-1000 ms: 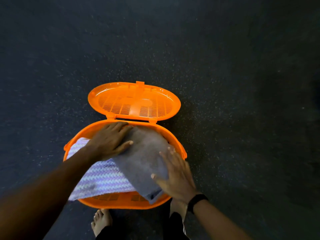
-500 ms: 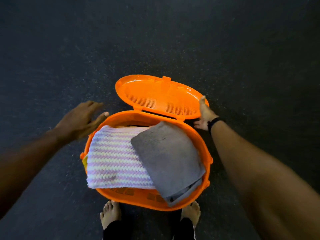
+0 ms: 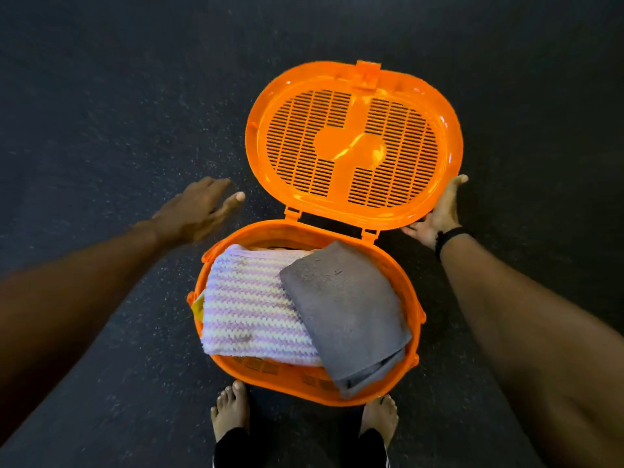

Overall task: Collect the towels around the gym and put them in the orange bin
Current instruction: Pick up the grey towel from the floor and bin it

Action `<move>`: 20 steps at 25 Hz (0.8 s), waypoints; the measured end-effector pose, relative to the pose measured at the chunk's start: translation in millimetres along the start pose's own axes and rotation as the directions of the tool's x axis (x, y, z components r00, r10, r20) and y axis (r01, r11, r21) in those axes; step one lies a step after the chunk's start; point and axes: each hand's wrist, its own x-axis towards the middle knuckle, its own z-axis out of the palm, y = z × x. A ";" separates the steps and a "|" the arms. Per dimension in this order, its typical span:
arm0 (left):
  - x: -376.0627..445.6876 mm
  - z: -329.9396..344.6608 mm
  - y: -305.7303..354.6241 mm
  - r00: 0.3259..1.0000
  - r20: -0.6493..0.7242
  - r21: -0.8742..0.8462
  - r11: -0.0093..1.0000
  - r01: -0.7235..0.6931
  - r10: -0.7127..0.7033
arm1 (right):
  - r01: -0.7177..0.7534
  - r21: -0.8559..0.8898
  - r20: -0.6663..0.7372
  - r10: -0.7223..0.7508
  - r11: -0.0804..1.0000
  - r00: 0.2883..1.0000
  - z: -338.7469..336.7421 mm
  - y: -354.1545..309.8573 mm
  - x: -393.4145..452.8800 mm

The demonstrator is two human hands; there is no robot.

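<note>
An orange bin [image 3: 305,376] sits at the centre of the frame on a dark, speckled floor [image 3: 101,96], holding a striped towel [image 3: 246,309] and a grey towel [image 3: 347,309] that lies partly over it. The right hand [image 3: 439,214] grips the lower right edge of the raised, slotted lid [image 3: 354,143]. The left hand [image 3: 199,211] hovers, fingers straight, at centre left above the floor, and two bare feet [image 3: 233,413] stand at the bottom edge.

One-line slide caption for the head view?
Right hand holds the orange bin's lid up; gray towel and striped towel inside.
</note>
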 end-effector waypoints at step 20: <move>-51.2 -86.5 48.2 0.912 0.260 -0.822 0.423 0.382 -0.319 | 0.016 -0.493 0.256 0.127 0.870 0.958 -82.0 2.0 -134.1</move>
